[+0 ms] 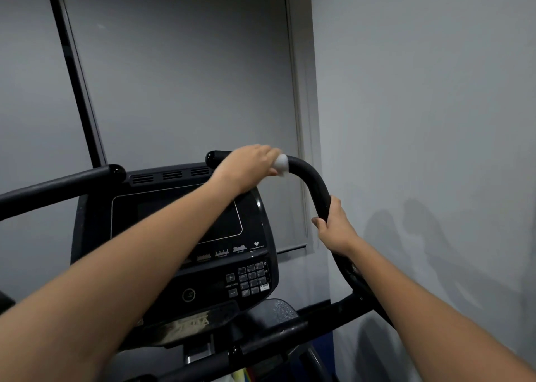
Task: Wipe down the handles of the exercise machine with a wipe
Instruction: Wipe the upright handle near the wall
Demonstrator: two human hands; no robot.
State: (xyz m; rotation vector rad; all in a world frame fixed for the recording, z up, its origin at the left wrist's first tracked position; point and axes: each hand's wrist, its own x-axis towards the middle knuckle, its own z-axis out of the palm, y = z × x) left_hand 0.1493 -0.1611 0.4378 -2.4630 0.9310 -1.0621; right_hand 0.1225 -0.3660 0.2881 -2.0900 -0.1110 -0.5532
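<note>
The black right handle [313,181] of the exercise machine curves up from the lower right and bends left to a rounded end. My left hand [249,168] reaches across the console and is wrapped around the top of this handle, pressing a white wipe [282,164] against it; the wipe shows at my fingertips. My right hand [335,228] grips the same handle lower down, on its upright stretch. The black left handle [58,185] runs out to the left edge, and neither hand touches it.
The machine's black console [174,222] with a dark screen and a keypad [252,278] stands between the handles. A lower black crossbar [269,338] runs below it. A grey wall [420,120] is close on the right, with a window blind [179,77] behind.
</note>
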